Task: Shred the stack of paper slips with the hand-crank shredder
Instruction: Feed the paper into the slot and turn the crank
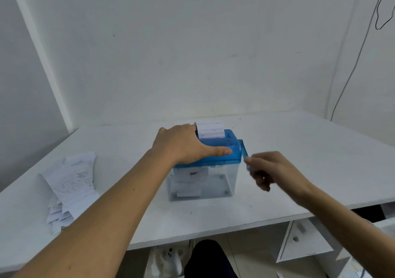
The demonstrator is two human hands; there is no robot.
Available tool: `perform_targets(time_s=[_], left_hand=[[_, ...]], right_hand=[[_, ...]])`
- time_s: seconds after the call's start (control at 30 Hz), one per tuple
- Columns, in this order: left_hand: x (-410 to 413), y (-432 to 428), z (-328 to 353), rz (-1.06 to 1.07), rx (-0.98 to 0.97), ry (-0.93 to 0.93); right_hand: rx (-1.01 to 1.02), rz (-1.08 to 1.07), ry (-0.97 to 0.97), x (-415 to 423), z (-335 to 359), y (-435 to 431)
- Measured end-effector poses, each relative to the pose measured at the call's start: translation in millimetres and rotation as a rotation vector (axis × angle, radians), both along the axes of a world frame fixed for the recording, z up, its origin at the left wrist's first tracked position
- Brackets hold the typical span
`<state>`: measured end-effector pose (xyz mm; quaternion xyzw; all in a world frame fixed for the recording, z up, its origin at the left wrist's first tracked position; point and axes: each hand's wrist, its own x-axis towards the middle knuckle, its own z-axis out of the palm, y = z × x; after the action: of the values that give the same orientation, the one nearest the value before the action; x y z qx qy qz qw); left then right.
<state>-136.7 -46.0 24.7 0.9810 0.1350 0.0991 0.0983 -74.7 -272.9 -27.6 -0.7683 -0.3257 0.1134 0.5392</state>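
Note:
A hand-crank shredder with a blue top [232, 147] and a clear bin [218, 183] stands mid-table. A printed paper slip [210, 130] sticks upright out of its slot. My left hand [181, 144] lies over the blue top, thumb stretched along the front edge, fingers curved down over the far side. My right hand [271, 171], blurred, grips the knob of the blue crank [243, 148] at the shredder's right side. White paper pieces [188, 181] lie inside the bin. A loose stack of paper slips [72, 183] lies on the table to the left.
The white table [299, 154] meets grey walls at the back and left. A cable [352, 68] hangs down the right wall. Under the table's front edge are a white drawer unit [303, 239] and my dark-clad knee [207, 258].

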Motion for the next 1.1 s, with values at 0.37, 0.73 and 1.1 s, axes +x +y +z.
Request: perform_targets(time_s=[0.37,0.73,1.1], left_hand=[[2,2,-2,0.016,0.018,-0.031],[4,2,-2,-0.004,0.004,-0.035],[3,2,-3,-0.037,0.010,-0.041]], right_hand=[[0.042,0.016,-0.232,31,47,8],[0.311,-0.279,-0.285,68,48,60],[0.076,-0.391,-0.070,87,3,78]])
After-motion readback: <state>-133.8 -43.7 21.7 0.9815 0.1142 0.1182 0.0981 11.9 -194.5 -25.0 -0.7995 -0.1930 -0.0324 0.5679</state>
